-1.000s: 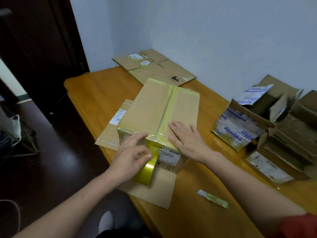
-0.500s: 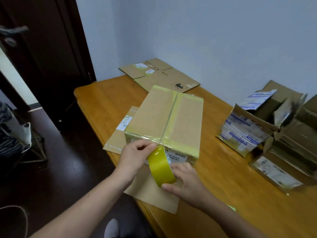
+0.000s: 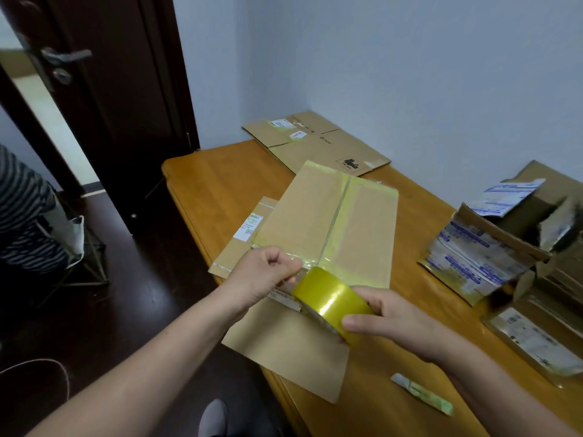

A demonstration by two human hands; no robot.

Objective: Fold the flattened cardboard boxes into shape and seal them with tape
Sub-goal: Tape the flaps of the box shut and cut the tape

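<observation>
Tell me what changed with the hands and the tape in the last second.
The right hand came off the top of the taped box and gripped the tape roll. The left hand released the roll and now pinches the tape end at the box's near edge. The box and the far flattened cardboard stayed put.

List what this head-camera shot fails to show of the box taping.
Head view:
- Near side of the taped box: hidden behind the tape roll and both hands.
- End of the tape strip: buried in the left hand's pinch. The right hand covers part of the roll.
- Print on the label of the flat cardboard: too small.
- Opened boxes: cut off by the right edge.
</observation>
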